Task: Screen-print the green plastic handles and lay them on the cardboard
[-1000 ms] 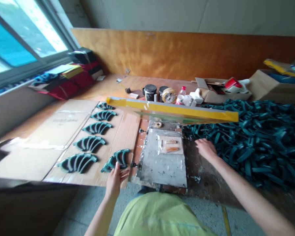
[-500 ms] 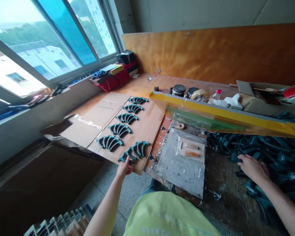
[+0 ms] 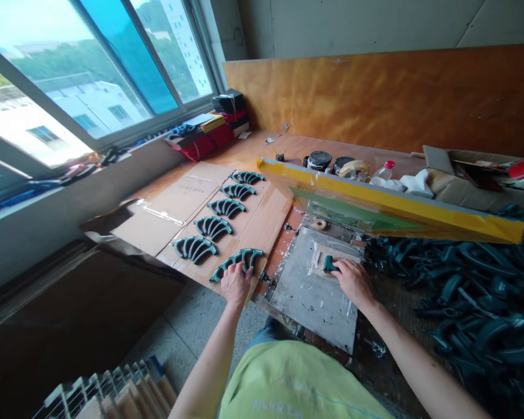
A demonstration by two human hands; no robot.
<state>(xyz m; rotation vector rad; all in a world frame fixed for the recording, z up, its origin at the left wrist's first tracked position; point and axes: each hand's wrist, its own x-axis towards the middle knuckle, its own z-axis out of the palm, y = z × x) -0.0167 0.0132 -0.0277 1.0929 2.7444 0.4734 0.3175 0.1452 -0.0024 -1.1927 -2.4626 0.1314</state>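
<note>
My left hand (image 3: 236, 283) lies with fingers spread on the nearest group of teal curved plastic pieces (image 3: 237, 263) on a cardboard sheet (image 3: 187, 201). Several more such groups lie in a row behind it (image 3: 213, 226). My right hand (image 3: 352, 279) is closed on one teal curved piece (image 3: 329, 265) and presses it onto the taped metal plate (image 3: 314, 288) under the raised yellow-framed screen (image 3: 388, 203).
A big heap of teal pieces (image 3: 471, 285) covers the bench on the right. Black jars (image 3: 319, 160), a tape roll, a bottle (image 3: 382, 172) and open boxes (image 3: 467, 177) stand at the back. Windows are on the left. A dark cardboard sheet (image 3: 70, 326) lies below.
My right hand left the heap and came to the metal plate with a teal piece. My left hand slid forward onto the nearest group on the cardboard.
</note>
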